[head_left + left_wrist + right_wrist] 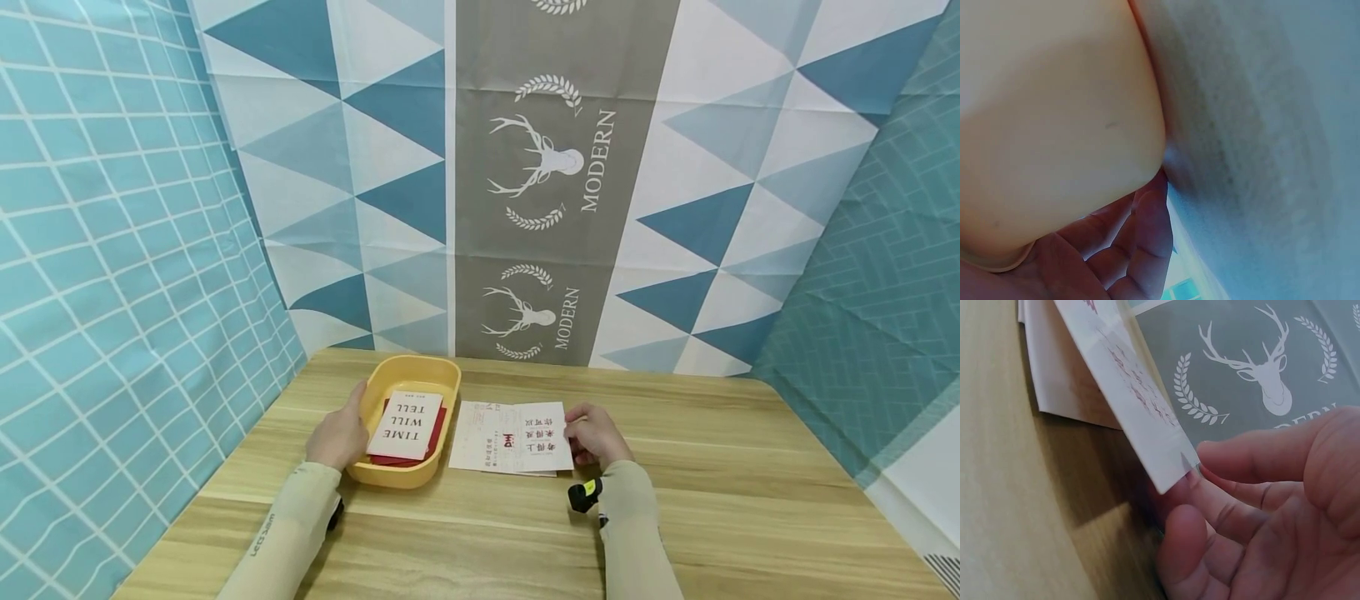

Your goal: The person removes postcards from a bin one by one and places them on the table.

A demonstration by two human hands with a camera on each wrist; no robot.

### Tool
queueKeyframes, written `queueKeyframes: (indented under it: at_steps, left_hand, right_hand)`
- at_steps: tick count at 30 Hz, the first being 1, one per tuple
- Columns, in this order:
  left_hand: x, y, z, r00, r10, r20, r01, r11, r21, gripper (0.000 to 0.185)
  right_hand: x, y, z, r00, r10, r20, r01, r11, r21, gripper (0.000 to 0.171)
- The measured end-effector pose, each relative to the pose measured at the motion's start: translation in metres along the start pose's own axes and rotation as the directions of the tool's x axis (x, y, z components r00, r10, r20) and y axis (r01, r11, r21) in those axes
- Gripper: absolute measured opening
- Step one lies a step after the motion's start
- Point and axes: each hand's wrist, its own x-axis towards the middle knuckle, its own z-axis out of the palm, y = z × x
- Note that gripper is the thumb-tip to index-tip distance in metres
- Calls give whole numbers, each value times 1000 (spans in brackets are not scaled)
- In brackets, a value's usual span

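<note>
- Head view: sleeved forearms lowest in frame, reaching forward onto the wooden counter (720, 500).
- Left grip (339, 435) curled round the near-left rim of a yellow tray (420, 371), thumb over the lip, fingers out of sight beneath the wall.
- Inside the tray, just right of that grip: a white card (405, 423) printed TIME WILL TELL, lying on a red card (435, 433), long axis running away from the body.
- Right grip (594, 433) pinching the right edge of a white paper sheet (487, 437) with red characters; sheet spreading leftward from the grip, its long axis across the counter, its far end just beside the tray wall.
- Small black wrist camera (584, 495) strapped just behind the right grip.
- Patterned backdrop (555, 167) with deer emblems standing beyond the counter.
- Left wrist view: close and blurred; pale tray wall (1054, 125) filling the upper left, fingers (1141, 244) tucked under its lower edge, touching it.
- Right wrist view: corner of the paper sheet (1141, 419) caught between thumb (1260, 453) and fingers (1222, 509); held edge raised off the counter (1010, 506), with more paper lying flat beyond.
- Deciding relation, as a judgement: sheet lying left of the right grip and pointing at the tray, tray steadied by the left grip; right grip alone holding the sheet, left grip nearer the tray.
</note>
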Motion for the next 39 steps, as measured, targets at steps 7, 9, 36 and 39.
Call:
queueKeyframes:
  at_steps: [7, 9, 36, 39]
  left_hand:
    - [0, 1, -1, 1000, -2, -2, 2, 1000, 5, 71]
    - [0, 1, -1, 1000, -2, -2, 2, 1000, 6, 70]
    - [0, -1, 1, 1000, 9, -10, -10, 1000, -1, 67]
    - [0, -1, 1, 1000, 8, -9, -8, 1000, -6, 67]
  right_hand:
    - [1, 0, 3, 999, -23, -28, 22, 998, -60, 29]
    - [3, 1, 4, 999, -22, -36, 19, 997, -77, 28]
    - [4, 3, 7, 998, -18, -67, 8, 989, -146, 21]
    - [3, 3, 7, 997, -18, -73, 6, 988, -155, 21]
